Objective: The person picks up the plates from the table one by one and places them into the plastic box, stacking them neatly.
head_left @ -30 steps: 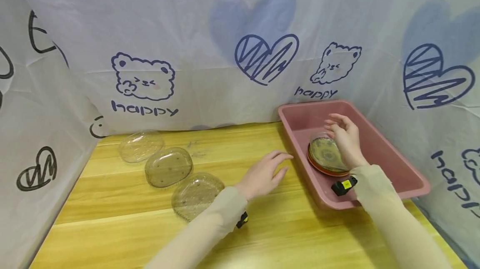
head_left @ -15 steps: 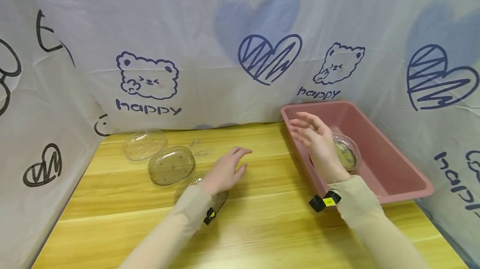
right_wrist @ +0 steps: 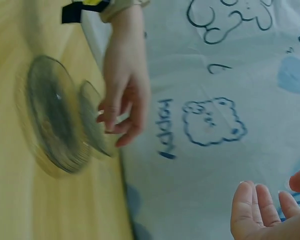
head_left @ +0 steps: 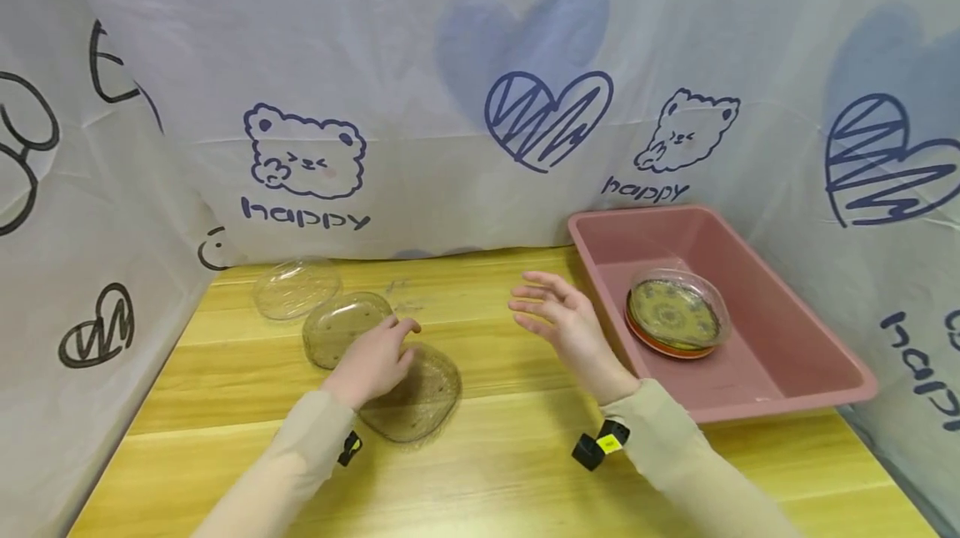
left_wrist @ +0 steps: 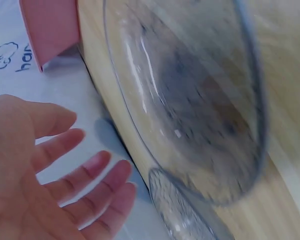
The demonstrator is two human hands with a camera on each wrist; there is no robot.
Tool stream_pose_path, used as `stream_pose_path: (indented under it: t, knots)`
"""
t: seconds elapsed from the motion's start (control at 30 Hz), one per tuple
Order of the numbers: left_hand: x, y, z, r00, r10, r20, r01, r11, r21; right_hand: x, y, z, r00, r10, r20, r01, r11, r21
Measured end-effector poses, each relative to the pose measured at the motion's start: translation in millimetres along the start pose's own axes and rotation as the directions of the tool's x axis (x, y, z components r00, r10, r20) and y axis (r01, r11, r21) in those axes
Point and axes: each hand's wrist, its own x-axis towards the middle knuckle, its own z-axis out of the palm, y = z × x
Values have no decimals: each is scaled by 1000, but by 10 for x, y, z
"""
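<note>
My left hand (head_left: 375,361) hovers over two smoky see-through plastic dishes, partly covering the nearer dish (head_left: 420,400) and the farther one (head_left: 341,323). In the left wrist view its fingers are relaxed, spread and hold nothing, apart from a dish (left_wrist: 190,105). My right hand (head_left: 566,329) hangs in the air left of the pink basin (head_left: 817,338), fingers loosely bent and holding nothing. Inside the basin lies a stack of round dishes: a clear patterned one (head_left: 671,313) on top, an orange-red one (head_left: 660,346) beneath.
A clear dish (head_left: 296,288) lies at the back left of the wooden table (head_left: 510,471). White cloth (head_left: 427,171) with printed bears and hearts hangs around the back and sides. The basin's raised rim stands at the table's right.
My right hand has come out of the basin and moved left, uncovering the dish stack. My left hand has moved left and stands over the smoky dishes.
</note>
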Motion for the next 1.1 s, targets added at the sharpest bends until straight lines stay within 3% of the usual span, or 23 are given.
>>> stream_pose_path:
  t: [0.2,0.43,0.87,1.1]
  knots:
    - [-124,-133,-56,997,-40,69,35,997,72,46,250,113,992,129,-12,-128,991,44]
    - [-222,-194,-97,985,-66,156,53,995,82,98,481,149,975,220,-7,-219,974,61]
    - [-207,-177,-75,969,-100,228,94,995,36,136,746,150,963,266,-37,-263,962,77]
    - [-181,-170,7,968,-107,229,110,994,1,123,778,131,956,288,-50,-283,955,82]
